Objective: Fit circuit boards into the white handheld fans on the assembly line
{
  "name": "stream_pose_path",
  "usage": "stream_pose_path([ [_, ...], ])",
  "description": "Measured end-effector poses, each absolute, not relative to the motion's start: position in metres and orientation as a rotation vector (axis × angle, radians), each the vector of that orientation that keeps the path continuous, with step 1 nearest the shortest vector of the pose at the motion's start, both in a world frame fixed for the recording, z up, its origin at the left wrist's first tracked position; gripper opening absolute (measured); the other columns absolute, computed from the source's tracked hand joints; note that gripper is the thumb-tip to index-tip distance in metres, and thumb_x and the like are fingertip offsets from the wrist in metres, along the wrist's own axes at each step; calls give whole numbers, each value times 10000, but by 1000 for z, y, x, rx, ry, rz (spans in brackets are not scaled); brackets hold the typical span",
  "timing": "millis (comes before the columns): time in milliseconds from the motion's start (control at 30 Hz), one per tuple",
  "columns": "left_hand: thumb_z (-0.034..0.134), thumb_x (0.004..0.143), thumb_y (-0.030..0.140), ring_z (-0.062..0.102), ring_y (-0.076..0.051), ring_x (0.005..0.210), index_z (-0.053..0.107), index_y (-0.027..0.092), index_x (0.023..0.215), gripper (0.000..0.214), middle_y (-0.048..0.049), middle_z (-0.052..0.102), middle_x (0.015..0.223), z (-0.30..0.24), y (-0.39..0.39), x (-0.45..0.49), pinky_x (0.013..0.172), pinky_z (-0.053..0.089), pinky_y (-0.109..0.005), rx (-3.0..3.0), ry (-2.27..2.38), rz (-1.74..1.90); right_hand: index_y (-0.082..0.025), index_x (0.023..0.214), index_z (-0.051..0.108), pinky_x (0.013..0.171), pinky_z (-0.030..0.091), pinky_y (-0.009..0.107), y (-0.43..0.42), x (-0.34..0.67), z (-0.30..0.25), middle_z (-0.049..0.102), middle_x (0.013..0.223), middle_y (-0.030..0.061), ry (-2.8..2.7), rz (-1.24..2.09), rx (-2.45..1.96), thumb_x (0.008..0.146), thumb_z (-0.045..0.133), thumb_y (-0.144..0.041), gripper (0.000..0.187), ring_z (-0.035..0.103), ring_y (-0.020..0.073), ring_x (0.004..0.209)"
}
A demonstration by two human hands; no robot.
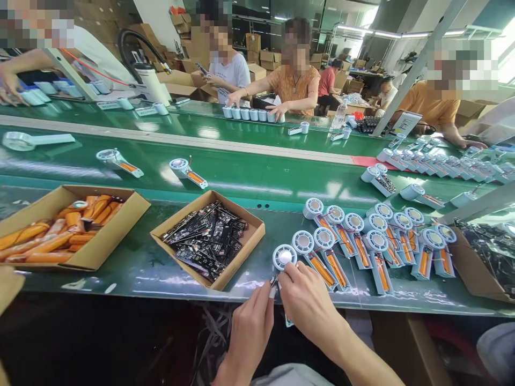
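Observation:
A light blue handheld fan housing (285, 257), with a round slotted head and a pale disc in its middle, is between my hands at the table's front edge. My right hand (308, 297) is closed around the housing just below the head and hides most of its handle. My left hand (251, 321) pinches at the neck from the left, where a small dark and whitish bit shows at the fingertips; its kind I cannot make out. Close on the right, several similar fan housings (303, 243) lie with orange batteries (322, 269) and thin wires in their handles.
A cardboard tray (237, 265) of black circuit boards stands left of my hands, beside a box (108, 244) of orange-wrapped batteries. Another box (478, 279) of dark parts is at right. Beyond runs a green conveyor (257, 161) carrying fan housings; co-workers (298, 80) sit across.

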State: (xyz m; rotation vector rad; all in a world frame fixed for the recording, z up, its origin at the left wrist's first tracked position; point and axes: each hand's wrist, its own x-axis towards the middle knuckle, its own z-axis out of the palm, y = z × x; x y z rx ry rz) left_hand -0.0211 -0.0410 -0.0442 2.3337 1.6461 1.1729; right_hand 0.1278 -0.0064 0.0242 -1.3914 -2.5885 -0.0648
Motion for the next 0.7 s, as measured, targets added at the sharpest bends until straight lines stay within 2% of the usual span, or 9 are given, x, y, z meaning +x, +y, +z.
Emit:
stream_pose_path([
  [133,356,1027,195,758,-207,743,629,174,1116,288,-74,764,864,-34,-32,-33,618,572,-265,2316,1493,1085,-180,869,636,617,384,279,-1,139,30,646,880,48,-2567,142,-1343,870,592,-17,168,580,177,728],
  [267,358,1028,209,727,-181,708,660,204,1008,303,-42,741,814,-21,-22,-44,614,551,-245,2222,1292,954,-197,1101,646,678,439,251,4,154,30,655,965,48,-2488,387,-1206,943,537,-48,244,619,171,822],
  [433,385,1030,277,677,-164,620,680,214,878,337,-23,714,722,-13,-17,-44,585,519,-236,2107,1239,869,-199,1062,669,733,505,276,4,157,17,669,955,60,-2384,423,-1088,946,515,-52,242,615,184,850],
  [500,385,1026,280,714,-176,694,702,223,937,334,-38,751,800,-13,-17,-44,632,545,-241,2090,1246,887,-204,1092,663,761,538,302,-1,157,14,675,1018,76,-2319,404,-1105,938,509,-49,267,634,196,886],
  [633,411,1011,310,758,-221,856,697,228,1069,303,-78,790,978,-17,-23,-42,750,594,-295,2021,1401,1002,-232,1299,584,822,595,325,-12,163,17,614,1291,126,-1998,535,-1171,941,529,-112,382,671,198,970],
  [700,414,1005,328,762,-236,889,673,223,1089,292,-88,790,993,-19,-28,-40,764,602,-318,1951,1464,1010,-230,1259,620,814,607,311,-13,166,19,668,1224,112,-1903,639,-1164,945,536,-124,342,694,188,939],
])
